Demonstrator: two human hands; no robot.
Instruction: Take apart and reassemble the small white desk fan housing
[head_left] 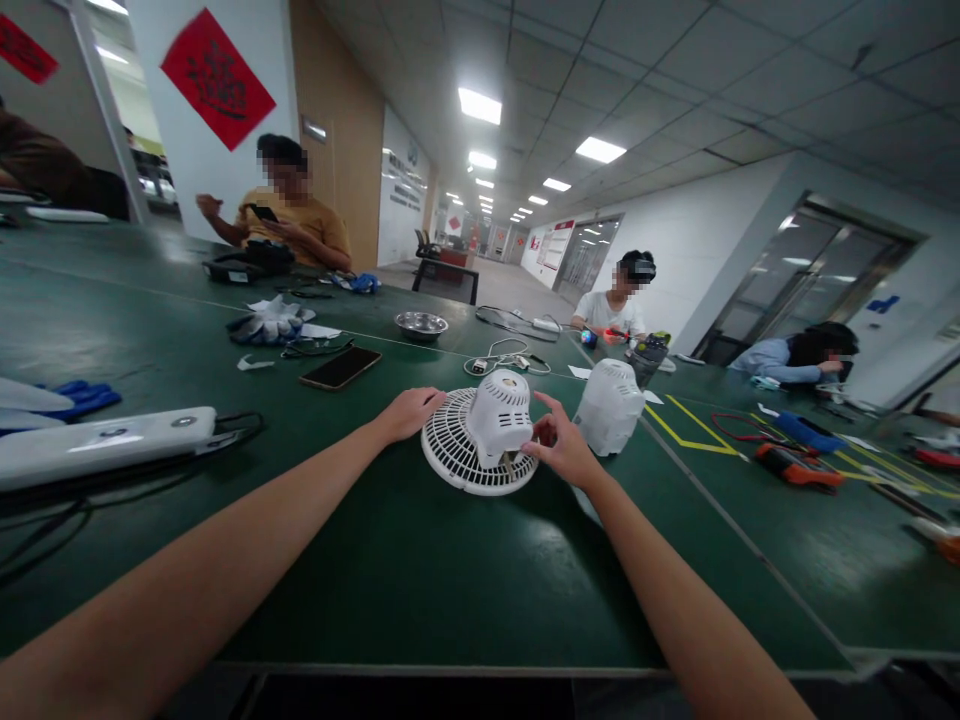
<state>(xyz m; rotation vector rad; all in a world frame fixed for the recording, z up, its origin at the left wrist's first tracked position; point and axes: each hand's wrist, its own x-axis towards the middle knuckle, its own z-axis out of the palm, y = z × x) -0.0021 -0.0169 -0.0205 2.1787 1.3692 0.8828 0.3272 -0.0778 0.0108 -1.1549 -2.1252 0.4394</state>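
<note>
A small white fan [484, 440] lies face down on the green table [420, 570], its round grille flat and its motor housing on top. My left hand [409, 412] rests on the grille's left rim, fingers curled over it. My right hand [561, 447] is at the right side of the motor housing, thumb and fingers pinched close against it, index finger raised. What the pinch holds is too small to make out. A separate white fan housing part [609, 405] stands just right of my right hand.
A black phone [341, 368], a steel bowl [421, 324], gloves [270, 325] and cables lie further back. A white power strip [97, 445] sits at the left. Orange and blue tools [796, 465] lie at the right. Three other people sit around the table.
</note>
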